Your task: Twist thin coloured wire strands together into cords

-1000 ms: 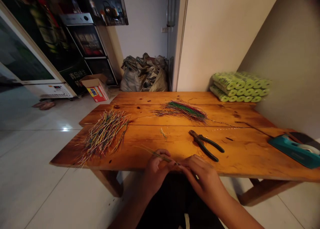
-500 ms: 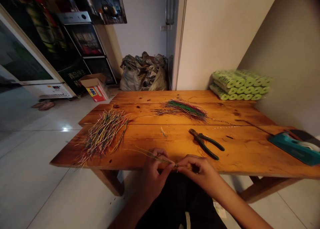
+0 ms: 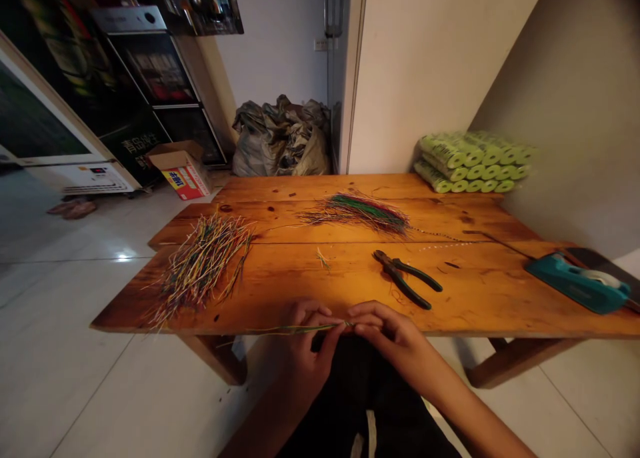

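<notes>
Clearly, the wires [image 3: 285, 329] lie crosswise to the person, their long axis running left and right along the near edge of the table [image 3: 480, 318], with the short twisted end at the meeting point of the two hands. From that point the loose length goes out to the left, over the left hand [image 3: 305, 351] and past it, thinning into separate strands. The left hand's thumb and fingertips are closed on the wires just beside the twist; the right hand [image 3: 395, 331] has its fingertips drawn together at the twisted end, which they seem to pinch, though its finest part is too small to make out. So the twist sits between the hands, with the right hand on its right and the long free side belonging to the left. Ahead of the grip and to the right, nearer the right hand, the pliers [image 3: 403, 277] lie slantwise, head pointing away and handles spread towards the right. A few scraps [image 3: 323, 259] lie ahead of the grip and slightly left, the loose pile [image 3: 207, 265] farther out on the left, and the dark bundle [image 3: 370, 211] beyond the pliers, well apart from both hands.
</notes>
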A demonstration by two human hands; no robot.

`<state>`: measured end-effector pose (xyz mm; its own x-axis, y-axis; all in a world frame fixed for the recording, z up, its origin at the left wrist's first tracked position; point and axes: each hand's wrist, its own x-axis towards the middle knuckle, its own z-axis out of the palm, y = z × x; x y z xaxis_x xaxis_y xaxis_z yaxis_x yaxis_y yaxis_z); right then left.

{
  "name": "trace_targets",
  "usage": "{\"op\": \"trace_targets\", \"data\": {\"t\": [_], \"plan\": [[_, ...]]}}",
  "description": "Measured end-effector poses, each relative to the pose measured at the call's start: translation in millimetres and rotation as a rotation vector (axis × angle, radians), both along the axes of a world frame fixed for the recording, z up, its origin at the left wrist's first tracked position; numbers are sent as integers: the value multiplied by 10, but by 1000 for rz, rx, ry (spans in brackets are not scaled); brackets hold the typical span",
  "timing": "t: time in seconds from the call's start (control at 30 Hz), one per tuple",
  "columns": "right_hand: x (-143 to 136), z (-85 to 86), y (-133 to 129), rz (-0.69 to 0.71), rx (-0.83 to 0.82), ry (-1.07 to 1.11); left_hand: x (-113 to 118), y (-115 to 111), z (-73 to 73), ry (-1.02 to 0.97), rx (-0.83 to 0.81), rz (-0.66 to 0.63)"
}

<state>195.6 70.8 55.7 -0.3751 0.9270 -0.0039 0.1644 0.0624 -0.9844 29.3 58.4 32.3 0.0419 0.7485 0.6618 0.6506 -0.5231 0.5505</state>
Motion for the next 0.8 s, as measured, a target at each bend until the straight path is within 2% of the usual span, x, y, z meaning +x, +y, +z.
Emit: {"op": "trace_targets", "data": {"t": [0.1, 0.2, 0.27, 0.33, 0.43, 0.5, 0.57, 0.67, 0.73, 0.8], "plan": [[-41, -27, 2, -75, -46, 120, 16, -12, 9, -21, 20, 40], [-88, -46, -29, -182, 45, 111, 36, -16, 13, -62, -10, 63], [-98, -51, -69, -244, 168, 17, 46, -12, 10, -100, -42, 67], [-79, -58, -117, -273, 361, -129, 55, -4, 1, -138, -78, 64], [-20, -74, -175, -210, 678, -291, 70, 7, -13, -210, -145, 39], [7, -74, -184, -173, 742, -302, 77, 8, -14, -257, -181, 20], [10, -50, -157, -200, 595, -224, 76, 3, -4, -264, -180, 20], [-10, 26, -62, -216, 202, -74, 61, -11, 24, -168, -112, 28], [-15, 79, 5, -115, 20, -14, 52, -24, 49, -88, -45, 22], [-5, 115, 48, -2, -96, 32, 51, -38, 77, -55, 21, 19]]}}
